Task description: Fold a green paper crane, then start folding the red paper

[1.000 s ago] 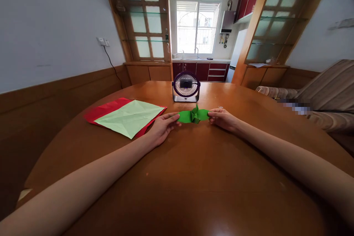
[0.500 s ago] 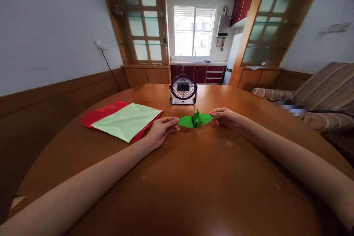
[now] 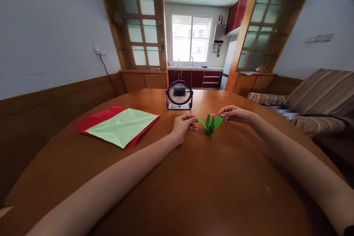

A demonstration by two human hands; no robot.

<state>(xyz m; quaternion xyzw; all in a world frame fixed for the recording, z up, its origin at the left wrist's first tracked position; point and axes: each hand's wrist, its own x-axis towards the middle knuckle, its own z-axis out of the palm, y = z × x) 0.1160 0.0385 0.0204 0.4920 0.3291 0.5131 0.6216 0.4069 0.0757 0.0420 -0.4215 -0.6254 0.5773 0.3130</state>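
A green origami crane (image 3: 210,127) is held over the table between my two hands, its wings angled upward on either side of the folded body. My left hand (image 3: 183,127) pinches the tip of the left wing between thumb and fingers. At the right wing's tip, the fingers of my right hand (image 3: 235,113) are closed in a similar pinch. The crane's base is close to the tabletop; whether it touches I cannot tell.
On the brown wooden table (image 3: 177,191), a pale green sheet of paper (image 3: 124,127) lies over red paper (image 3: 96,116) at the left. A small purple desk fan (image 3: 179,94) stands behind the hands. A striped sofa (image 3: 326,96) is at the right.
Both hands and the crane have shifted to the right and slightly down in view. The wings, nearly flat and spread before, now slant upward, with the hands closer together.
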